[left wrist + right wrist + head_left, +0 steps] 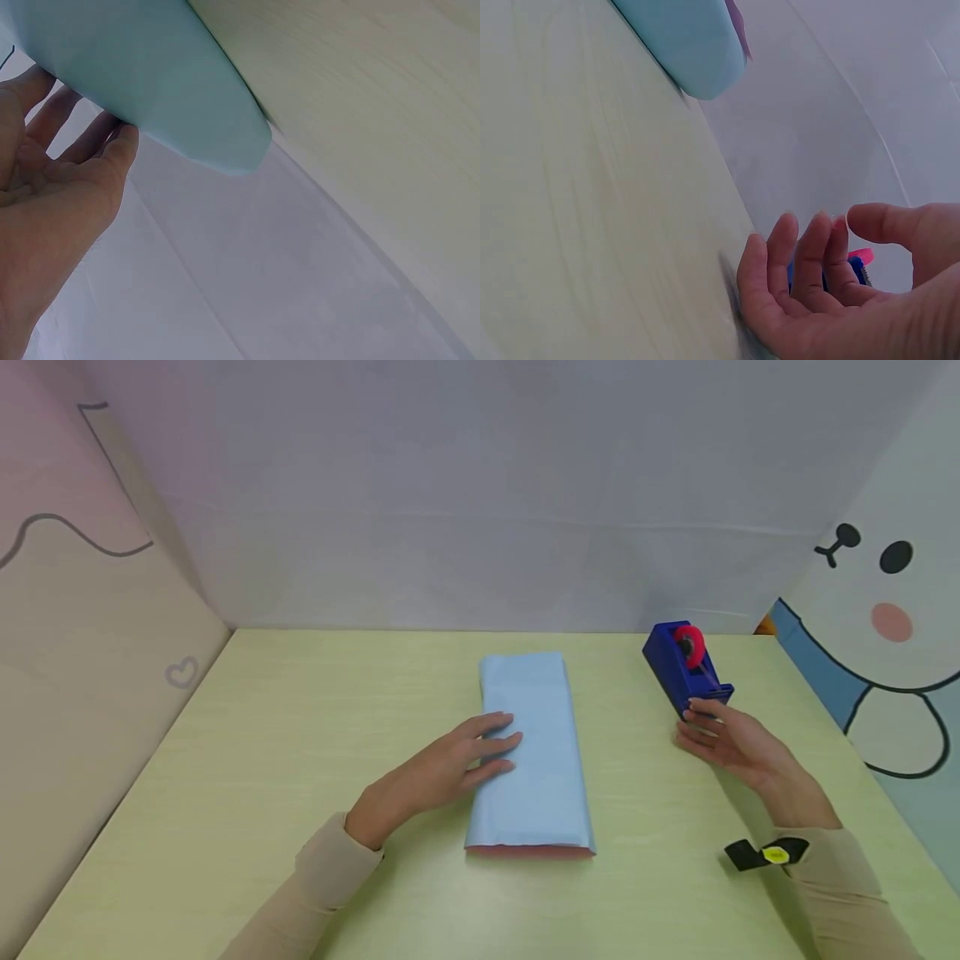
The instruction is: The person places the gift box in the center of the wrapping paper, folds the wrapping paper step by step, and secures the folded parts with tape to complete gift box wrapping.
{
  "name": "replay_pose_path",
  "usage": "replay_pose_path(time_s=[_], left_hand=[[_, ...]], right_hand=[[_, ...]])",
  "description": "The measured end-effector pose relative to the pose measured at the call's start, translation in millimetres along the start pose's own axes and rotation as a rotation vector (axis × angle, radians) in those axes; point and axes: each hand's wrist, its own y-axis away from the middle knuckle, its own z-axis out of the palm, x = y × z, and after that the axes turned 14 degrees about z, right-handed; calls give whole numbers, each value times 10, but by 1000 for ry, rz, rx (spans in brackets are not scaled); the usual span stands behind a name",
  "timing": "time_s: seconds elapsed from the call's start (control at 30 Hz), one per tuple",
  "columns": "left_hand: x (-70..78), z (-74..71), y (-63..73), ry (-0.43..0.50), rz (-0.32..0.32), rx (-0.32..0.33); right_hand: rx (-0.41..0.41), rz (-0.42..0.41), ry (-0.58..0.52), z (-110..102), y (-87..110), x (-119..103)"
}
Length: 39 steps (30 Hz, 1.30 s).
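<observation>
A long light-blue folded paper [531, 760] lies on the table, with a reddish layer showing at its near edge. My left hand [450, 764] rests on its left side, fingers spread and fairly straight. In the left wrist view, those fingertips meet the edge of the blue paper [172, 90]. A dark-blue tape dispenser [675, 664] with a red-cored roll stands to the right. At its front end is my right hand [738, 747], fingers curved and thumb tip close to the index fingertip. Whether a bit of clear tape is between them is hard to see. The right wrist view shows the dispenser [859, 266] partly hidden behind the fingers.
The pale yellow-green table [337, 710] ends at a greyish cloth wall [480, 568] behind. Cloth panels with printed drawings stand at both sides. A black strap with a yellow tag [776, 855] is at the right wrist.
</observation>
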Motion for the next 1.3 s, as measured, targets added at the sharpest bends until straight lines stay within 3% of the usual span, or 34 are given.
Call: replay_pose_path(time_s=[0.17,0.33,0.57,0.67,0.97,1.3], left_hand=[[-6,-3,-10,9,-15,-13],[-10,-3,-6,5,-9,-10],[-10,-3,2,-1,-1,-4],[-8,-8,1,11,-15,-9],[-13,-8,3,19,-16,-5],[-6,-10,-4,10,-19,-24]], right_hand=[[-23,-43,133,13,-1,10],[53,-50,289,73,-1,10],[208,-169,710,231,6,36],[240,-225,833,286,23,49],[284,-282,1047,440,66,73],[338,-261,1133,536,32,115]])
